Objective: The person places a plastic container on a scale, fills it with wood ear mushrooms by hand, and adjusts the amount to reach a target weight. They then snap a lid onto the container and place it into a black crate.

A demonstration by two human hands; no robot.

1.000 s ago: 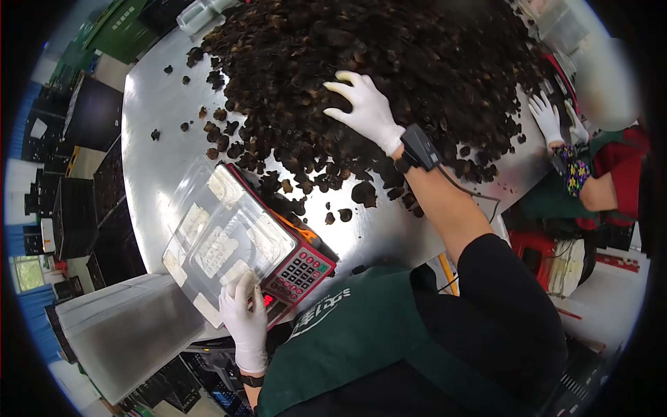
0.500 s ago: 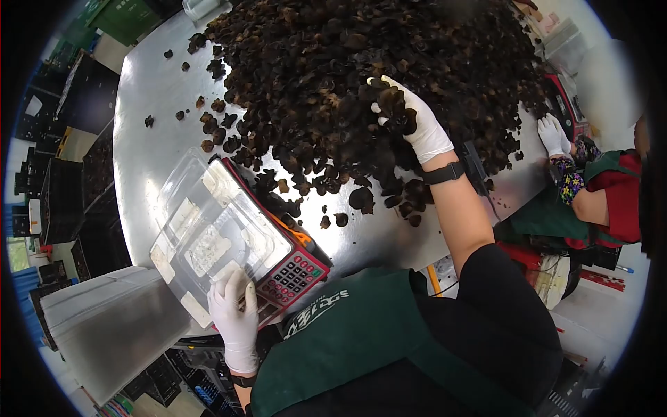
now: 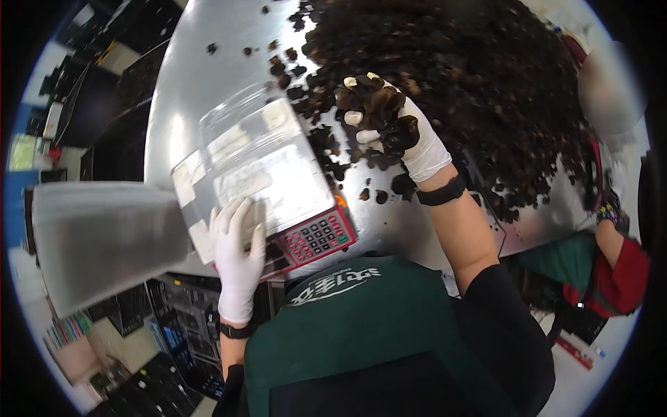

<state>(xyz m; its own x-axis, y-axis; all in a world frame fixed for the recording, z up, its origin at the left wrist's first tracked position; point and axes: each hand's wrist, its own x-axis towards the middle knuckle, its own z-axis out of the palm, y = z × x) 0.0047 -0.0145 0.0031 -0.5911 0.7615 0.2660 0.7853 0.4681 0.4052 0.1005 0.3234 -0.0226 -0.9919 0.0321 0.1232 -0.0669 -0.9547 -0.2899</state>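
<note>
My right hand (image 3: 426, 147), in a white glove, is closed around a clump of dark wood ear mushrooms (image 3: 390, 115), palm turned up. It is above the near edge of a large heap of the same mushrooms (image 3: 458, 76). My left hand (image 3: 240, 263), also gloved in white, has its fingers stretched out over the near side of a clear plastic container (image 3: 295, 156), thumb apart. That container lies on a red electronic scale (image 3: 321, 235) with a keypad on its near side. Part of the scale's display is hidden by my left hand.
Both scale and heap are on a shiny metal table (image 3: 198, 83), with loose mushroom pieces (image 3: 278, 66) scattered around. At left, a pale translucent bin (image 3: 104, 243) stands by the table edge. A co-worker's red sleeve (image 3: 625, 278) shows at the far right.
My right hand has come back toward me with its clump of mushrooms turned upward. My left hand stays at the container, its fingers now straighter. The whole view has shifted and turned.
</note>
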